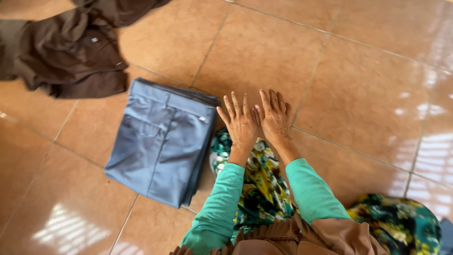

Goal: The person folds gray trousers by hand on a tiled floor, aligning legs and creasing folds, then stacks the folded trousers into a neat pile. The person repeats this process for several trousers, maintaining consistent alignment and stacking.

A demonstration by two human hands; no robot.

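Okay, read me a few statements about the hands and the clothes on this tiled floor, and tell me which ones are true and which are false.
1. The grey-blue trousers lie folded on the tiled floor. True.
2. The left hand grips the trousers. False: it lies flat and open beside them, fingers spread, not on them.
3. The right hand lies flat, palm down, next to the left hand. True.
4. The brown garment is neatly folded. False: it lies crumpled on the floor beyond the trousers.
5. Both sleeves are green. True.
6. The hands hold the floral cloth up in the air. False: it lies under the forearms, and neither hand grips it.
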